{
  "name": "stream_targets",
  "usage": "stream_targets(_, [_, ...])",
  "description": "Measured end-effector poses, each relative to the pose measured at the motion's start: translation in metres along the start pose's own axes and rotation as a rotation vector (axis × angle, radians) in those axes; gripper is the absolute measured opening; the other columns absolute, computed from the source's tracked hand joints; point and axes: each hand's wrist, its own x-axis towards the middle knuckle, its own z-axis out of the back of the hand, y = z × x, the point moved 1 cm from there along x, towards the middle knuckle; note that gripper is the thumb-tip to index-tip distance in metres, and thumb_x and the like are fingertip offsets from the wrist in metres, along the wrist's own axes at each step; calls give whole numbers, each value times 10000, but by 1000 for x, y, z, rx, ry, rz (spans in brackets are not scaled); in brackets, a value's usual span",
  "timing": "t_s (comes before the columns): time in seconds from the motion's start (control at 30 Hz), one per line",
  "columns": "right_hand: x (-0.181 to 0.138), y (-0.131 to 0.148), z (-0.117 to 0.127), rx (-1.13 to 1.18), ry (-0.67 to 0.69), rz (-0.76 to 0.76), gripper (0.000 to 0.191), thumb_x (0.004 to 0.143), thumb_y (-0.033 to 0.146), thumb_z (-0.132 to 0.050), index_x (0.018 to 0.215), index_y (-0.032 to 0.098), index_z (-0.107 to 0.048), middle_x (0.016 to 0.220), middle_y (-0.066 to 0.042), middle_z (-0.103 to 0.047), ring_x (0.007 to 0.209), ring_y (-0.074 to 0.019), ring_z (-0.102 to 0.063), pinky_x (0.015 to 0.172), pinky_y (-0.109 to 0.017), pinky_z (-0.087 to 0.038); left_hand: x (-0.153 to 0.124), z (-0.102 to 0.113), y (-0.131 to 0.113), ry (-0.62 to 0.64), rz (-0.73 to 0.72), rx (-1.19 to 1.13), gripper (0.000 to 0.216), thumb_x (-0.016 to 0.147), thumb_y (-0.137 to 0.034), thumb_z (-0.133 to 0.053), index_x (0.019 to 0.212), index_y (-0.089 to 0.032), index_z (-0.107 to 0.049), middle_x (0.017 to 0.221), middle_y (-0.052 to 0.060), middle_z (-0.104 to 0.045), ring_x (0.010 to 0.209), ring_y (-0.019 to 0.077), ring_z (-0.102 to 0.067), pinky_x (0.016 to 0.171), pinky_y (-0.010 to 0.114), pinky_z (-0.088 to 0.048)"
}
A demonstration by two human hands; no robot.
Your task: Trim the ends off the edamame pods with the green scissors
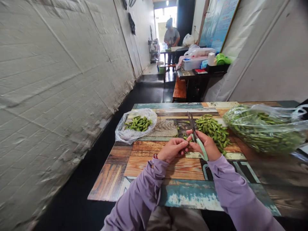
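My right hand (207, 145) is closed on the pale green handles of a pair of scissors (194, 130), whose dark blades point away from me over the table (183, 173). My left hand (172, 149) is pinched on a green bean pod (185, 138) held close to the scissors. Just beyond my right hand lies a loose pile of green pods (213, 129). Both arms wear purple sleeves.
A clear plastic bag with some pods (136, 125) lies at the far left of the table. A large full bag of pods (266, 130) sits at the right. A rough white wall runs along the left. Farther back stand a cluttered table (199, 69), a bench and a person (171, 37).
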Motion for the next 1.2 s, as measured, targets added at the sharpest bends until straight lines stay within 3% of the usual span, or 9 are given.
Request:
stream_targets(0.1, [0, -2, 2, -30, -3, 30, 448, 698, 319, -647, 1127, 221, -563, 864, -10, -627, 670, -129, -598, 669, -306, -539, 1, -1, 1, -3, -66, 2, 383, 627, -466, -744, 673, -126, -574, 537, -31, -499, 425, 33, -390, 416, 164, -275])
stream_targets(0.37, [3, -16, 11, -208, -117, 82, 473, 725, 340, -652, 1171, 204, -574, 830, -15, -625, 708, -145, -602, 708, -292, -519, 3, 0, -4, -206, -198, -141, 343, 566, -331, -800, 722, -126, -574, 625, -33, -548, 483, 32, -462, 449, 150, -314])
stream_targets(0.6, [1, -17, 8, -568, -138, 188, 490, 705, 382, -683, 1167, 243, -592, 975, -60, -659, 843, -213, -635, 781, -358, -519, -3, 4, -13, -184, -257, -156, 360, 645, -342, -742, 900, -131, -600, 714, -8, -589, 507, 44, -506, 442, 157, -368])
stream_targets(0.77, [2, -17, 8, -699, -83, 269, 501, 720, 371, -671, 1200, 269, -565, 1003, -55, -642, 840, -213, -624, 769, -356, -520, -5, 8, -15, -188, -291, -36, 310, 728, -397, -665, 867, -135, -575, 588, -27, -559, 481, 65, -505, 481, 189, -431])
stream_targets(1.2, [1, -14, 10, -724, 27, 337, 560, 704, 374, -685, 1227, 237, -538, 1017, -58, -616, 867, -196, -589, 809, -348, -498, -8, 11, -19, -287, -403, 273, 291, 761, -403, -624, 871, -134, -615, 621, -26, -536, 482, 56, -458, 462, 173, -362])
